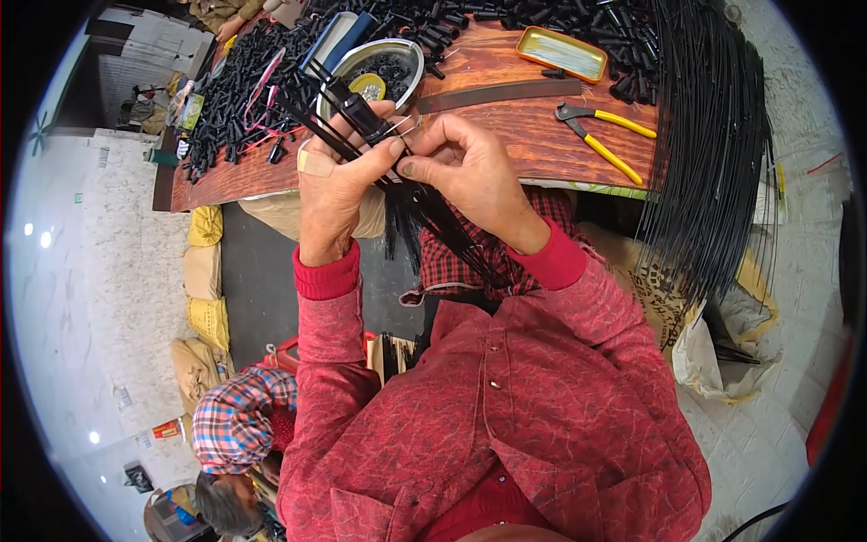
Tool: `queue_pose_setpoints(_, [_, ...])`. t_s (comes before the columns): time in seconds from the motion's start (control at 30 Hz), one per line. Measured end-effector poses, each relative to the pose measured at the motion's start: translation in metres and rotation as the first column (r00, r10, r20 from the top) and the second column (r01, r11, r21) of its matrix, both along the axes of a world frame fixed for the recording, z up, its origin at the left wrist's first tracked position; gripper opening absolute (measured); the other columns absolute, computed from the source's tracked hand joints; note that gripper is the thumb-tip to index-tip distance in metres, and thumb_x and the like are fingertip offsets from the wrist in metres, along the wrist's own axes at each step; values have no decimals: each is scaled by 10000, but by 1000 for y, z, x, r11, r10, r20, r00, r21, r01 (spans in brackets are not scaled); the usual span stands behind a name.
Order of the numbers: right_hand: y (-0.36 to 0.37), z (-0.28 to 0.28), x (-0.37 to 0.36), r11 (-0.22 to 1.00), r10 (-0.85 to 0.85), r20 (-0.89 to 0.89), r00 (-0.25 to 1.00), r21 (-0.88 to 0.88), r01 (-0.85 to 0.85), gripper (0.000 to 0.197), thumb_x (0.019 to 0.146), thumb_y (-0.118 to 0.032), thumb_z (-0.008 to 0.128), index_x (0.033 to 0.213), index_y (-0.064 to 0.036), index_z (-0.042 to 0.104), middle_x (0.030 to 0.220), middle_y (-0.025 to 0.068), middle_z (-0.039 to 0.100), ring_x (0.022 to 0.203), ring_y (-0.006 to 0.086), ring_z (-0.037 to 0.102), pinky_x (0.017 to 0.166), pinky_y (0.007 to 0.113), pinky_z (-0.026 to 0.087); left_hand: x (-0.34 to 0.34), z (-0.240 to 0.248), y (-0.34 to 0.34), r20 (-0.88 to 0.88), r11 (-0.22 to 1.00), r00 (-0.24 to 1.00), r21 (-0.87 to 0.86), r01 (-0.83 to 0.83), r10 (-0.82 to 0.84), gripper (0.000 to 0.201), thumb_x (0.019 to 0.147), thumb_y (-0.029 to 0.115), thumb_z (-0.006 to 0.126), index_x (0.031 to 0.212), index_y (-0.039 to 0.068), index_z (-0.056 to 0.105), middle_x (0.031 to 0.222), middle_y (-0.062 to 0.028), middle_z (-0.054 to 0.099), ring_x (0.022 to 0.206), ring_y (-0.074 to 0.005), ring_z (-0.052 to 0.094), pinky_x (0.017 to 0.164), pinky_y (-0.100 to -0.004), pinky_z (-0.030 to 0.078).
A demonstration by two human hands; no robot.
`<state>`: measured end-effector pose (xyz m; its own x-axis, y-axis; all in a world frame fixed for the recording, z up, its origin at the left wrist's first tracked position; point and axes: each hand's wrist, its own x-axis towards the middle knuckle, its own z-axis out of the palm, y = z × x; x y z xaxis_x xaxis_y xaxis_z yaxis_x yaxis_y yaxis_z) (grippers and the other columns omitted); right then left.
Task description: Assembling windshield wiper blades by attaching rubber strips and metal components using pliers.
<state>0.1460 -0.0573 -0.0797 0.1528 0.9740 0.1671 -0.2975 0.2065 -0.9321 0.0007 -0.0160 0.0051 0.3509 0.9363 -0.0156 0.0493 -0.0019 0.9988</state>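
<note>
My left hand, a plaster-like strip on it, is closed round a black umbrella runner. Thin black ribs fan out from the runner, some up past the fingers, most down over my lap. Close beside it, my right hand is pinched with thumb and index finger at the runner's lower end. A thin pale wire shows between the two hands, and the right fingertips appear to grip it. The exact spot where wire and ribs meet is hidden by the fingers.
On the wooden table lie piled black plastic parts, a metal bowl, an orange tray of wires, a dark flat strip and yellow-handled pincers. Long black ribs hang over the right edge. Another person sits lower left.
</note>
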Motion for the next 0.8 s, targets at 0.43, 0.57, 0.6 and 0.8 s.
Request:
queue_pose_setpoints(0.43, [-9, 4, 3, 1000, -9, 126, 992, 30, 6, 193, 797, -81, 805, 885, -19, 644, 817, 32, 683, 710, 90, 654, 634, 248, 520, -16, -17, 10, 109, 980, 975, 71, 185, -192, 538, 830, 17, 718, 1328, -60, 531, 1209, -215, 667, 1049, -250, 684, 913, -356, 558])
queue_pose_setpoints(0.57, [-16, 9, -5, 957, -257, 344, 903, 222, 188, 176, 812, -34, 773, 941, -27, 655, 858, 50, 675, 745, 131, 673, 635, 267, 527, -21, -24, 13, 128, 980, 974, 85, 179, -189, 563, 828, 35, 731, 1341, -57, 519, 1228, -219, 658, 1052, -246, 682, 923, -361, 553])
queue_pose_setpoints(0.6, [-19, 11, -7, 957, -255, 342, 904, 221, 187, 176, 812, -34, 773, 941, -27, 655, 858, 50, 675, 745, 131, 673, 635, 267, 527, -22, -25, 13, 139, 980, 972, 85, 181, -191, 563, 826, 44, 740, 1337, -55, 526, 1219, -208, 663, 1049, -242, 682, 928, -364, 551])
queue_pose_setpoints(0.8, [-28, 17, -13, 845, -513, 531, 674, 452, 287, 178, 804, -39, 732, 970, -41, 670, 901, 101, 648, 765, 272, 678, 634, 364, 530, -25, -32, 17, 160, 979, 968, 101, 180, -194, 533, 817, 56, 764, 1303, -48, 572, 1122, -139, 687, 1002, -209, 680, 918, -345, 544])
